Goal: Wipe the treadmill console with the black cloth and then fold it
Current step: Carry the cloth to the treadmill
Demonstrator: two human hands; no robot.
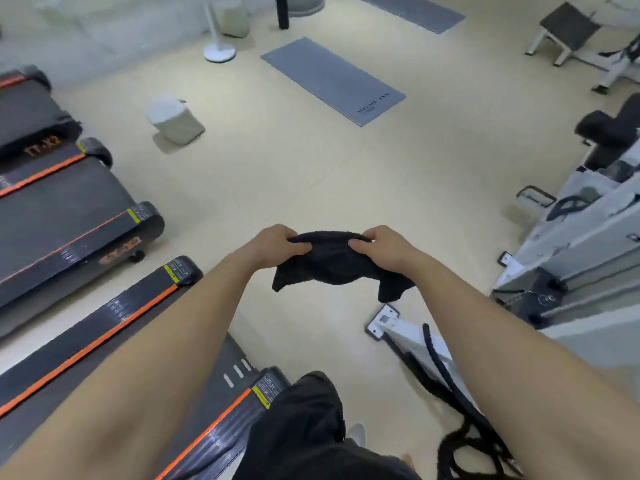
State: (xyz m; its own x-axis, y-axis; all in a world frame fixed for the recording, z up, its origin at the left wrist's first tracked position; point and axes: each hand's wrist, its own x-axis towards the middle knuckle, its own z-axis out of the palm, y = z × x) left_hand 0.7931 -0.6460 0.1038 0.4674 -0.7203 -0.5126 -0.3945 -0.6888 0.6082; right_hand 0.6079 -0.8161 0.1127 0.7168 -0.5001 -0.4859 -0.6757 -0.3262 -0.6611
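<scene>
I hold the black cloth (337,265) out in front of me with both arms stretched, above the beige floor. My left hand (277,245) pinches its upper left edge and my right hand (379,245) pinches its upper right edge. The cloth is doubled over and sags between the hands, with two corners hanging down at the left and right. The treadmill console is out of view; only the rear ends of several treadmill decks (69,216) with orange stripes lie at the left.
A white machine frame (571,244) with black cables (460,417) stands at the right. Grey mats (332,79) lie on the floor ahead, with a pale bin (173,121) and a fan base (219,51) beyond. My dark trouser leg (304,427) is below.
</scene>
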